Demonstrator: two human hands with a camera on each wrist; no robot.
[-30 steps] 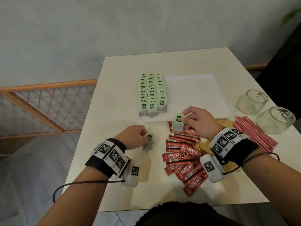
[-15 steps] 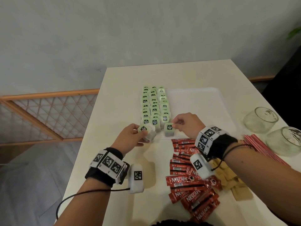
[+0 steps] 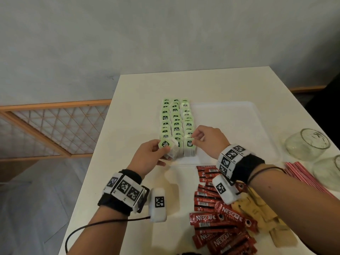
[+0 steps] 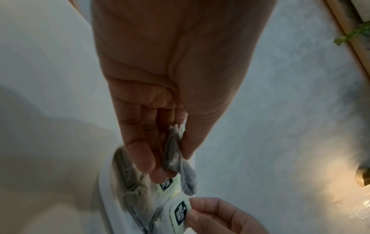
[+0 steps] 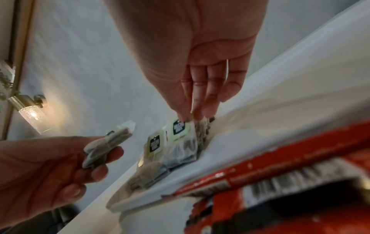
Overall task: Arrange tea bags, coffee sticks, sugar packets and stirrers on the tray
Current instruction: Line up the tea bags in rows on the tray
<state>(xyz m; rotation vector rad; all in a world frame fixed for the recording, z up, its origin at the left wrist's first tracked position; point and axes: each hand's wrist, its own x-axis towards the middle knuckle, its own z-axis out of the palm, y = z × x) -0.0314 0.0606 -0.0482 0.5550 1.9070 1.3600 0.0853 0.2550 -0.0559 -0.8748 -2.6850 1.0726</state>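
A white tray (image 3: 239,115) lies mid-table with three rows of green-tagged tea bags (image 3: 175,118) standing along its left side. My left hand (image 3: 156,153) pinches one tea bag (image 3: 166,146) by thumb and fingers just above the near end of the left row; the same bag (image 4: 176,156) shows between those fingers in the left wrist view. My right hand (image 3: 206,138) pinches the top of another tea bag (image 3: 189,148) that stands at the near end of the right row, its tag (image 5: 179,128) under the fingertips. Red coffee sticks (image 3: 219,218), brown sugar packets (image 3: 265,214) and red stirrers (image 3: 305,177) lie on the table.
Two glass jars (image 3: 307,144) stand at the right edge beyond the stirrers. The tray's right part (image 3: 230,129) holds nothing. A wooden lattice screen (image 3: 55,126) stands left of the table, with floor below the table's left edge (image 3: 88,172).
Both hands carried a tea bag each from the near table up to the tray's front end. The right one now stands in the right row; the left is over the left row.
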